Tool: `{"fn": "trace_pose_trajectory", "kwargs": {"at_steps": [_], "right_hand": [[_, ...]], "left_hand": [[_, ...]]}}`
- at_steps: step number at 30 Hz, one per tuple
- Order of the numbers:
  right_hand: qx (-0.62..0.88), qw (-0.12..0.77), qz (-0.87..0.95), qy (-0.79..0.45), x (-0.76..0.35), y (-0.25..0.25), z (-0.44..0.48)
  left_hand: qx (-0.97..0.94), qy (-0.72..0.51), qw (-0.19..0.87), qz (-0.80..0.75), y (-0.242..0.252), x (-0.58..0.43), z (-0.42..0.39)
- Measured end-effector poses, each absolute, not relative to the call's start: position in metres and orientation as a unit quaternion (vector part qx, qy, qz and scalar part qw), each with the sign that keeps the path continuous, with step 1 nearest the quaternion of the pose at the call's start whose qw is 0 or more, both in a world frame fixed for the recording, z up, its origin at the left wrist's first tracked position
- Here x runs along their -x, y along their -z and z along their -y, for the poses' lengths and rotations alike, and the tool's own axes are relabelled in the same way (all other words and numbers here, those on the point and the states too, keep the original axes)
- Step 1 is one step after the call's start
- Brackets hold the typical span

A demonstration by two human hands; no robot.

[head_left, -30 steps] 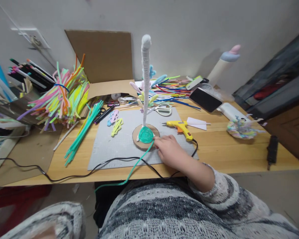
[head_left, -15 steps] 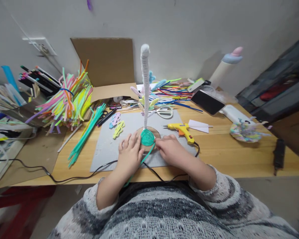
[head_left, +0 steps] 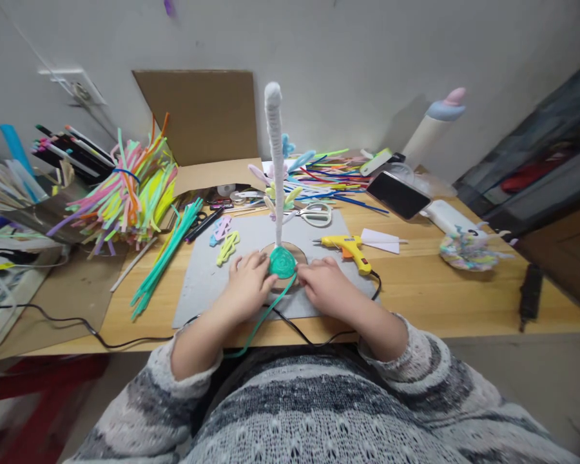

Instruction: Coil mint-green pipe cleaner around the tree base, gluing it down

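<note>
A tall white pipe-cleaner stem [head_left: 274, 161] stands upright on a round cardboard disc [head_left: 297, 250] that lies on a grey mat [head_left: 207, 290]. A teal pipe cleaner is coiled into a flat spiral [head_left: 283, 263] around the stem's foot, and its loose tail [head_left: 256, 322] runs down toward my lap. My left hand [head_left: 247, 285] presses with curled fingers on the disc's left edge beside the spiral. At the right edge my right hand [head_left: 325, 287] has its fingertips closed where the teal strand leaves the coil.
A yellow glue gun [head_left: 350, 248] lies right of the disc, its black cord [head_left: 125, 336] crossing the desk front. Scissors [head_left: 318, 214], a phone [head_left: 399, 194], loose pipe cleaners [head_left: 125, 187], a teal bundle [head_left: 167, 258] and an open cardboard box [head_left: 198, 116] surround the mat.
My left hand has come up from my lap and settled on the disc's left edge. The right hand has stayed at the spiral. The view has shifted slightly.
</note>
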State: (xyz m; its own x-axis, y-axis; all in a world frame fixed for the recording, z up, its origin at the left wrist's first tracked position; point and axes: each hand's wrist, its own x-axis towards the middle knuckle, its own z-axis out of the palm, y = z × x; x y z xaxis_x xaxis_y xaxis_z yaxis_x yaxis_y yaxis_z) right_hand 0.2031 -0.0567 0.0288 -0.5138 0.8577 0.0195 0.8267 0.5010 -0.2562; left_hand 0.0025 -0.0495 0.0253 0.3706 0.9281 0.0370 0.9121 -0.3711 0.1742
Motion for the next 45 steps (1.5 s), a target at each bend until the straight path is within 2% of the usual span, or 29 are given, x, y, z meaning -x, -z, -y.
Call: {"fn": "trace_pose_trajectory", "kwargs": {"at_steps": [4, 9, 21, 32, 45], "right_hand": [[0.491, 0.068, 0.861, -0.115, -0.203, -0.029, 0.057], [0.488, 0.076, 0.860, -0.129, -0.203, -0.031, 0.057], [0.491, 0.072, 0.858, -0.132, -0.202, -0.036, 0.059], [0.491, 0.061, 0.861, -0.121, -0.202, -0.034, 0.059], [0.488, 0.053, 0.865, -0.107, -0.201, -0.030, 0.062]], "left_hand": [[-0.810, -0.089, 0.063, -0.577, -0.027, -0.005, 0.033], [-0.835, -0.059, 0.057, -0.544, -0.014, -0.013, 0.027], [-0.818, -0.112, 0.007, -0.564, -0.011, -0.017, 0.029], [-0.823, -0.103, -0.067, -0.555, -0.011, -0.033, 0.035], [-0.814, -0.119, -0.048, -0.566, 0.001, -0.034, 0.036]]}}
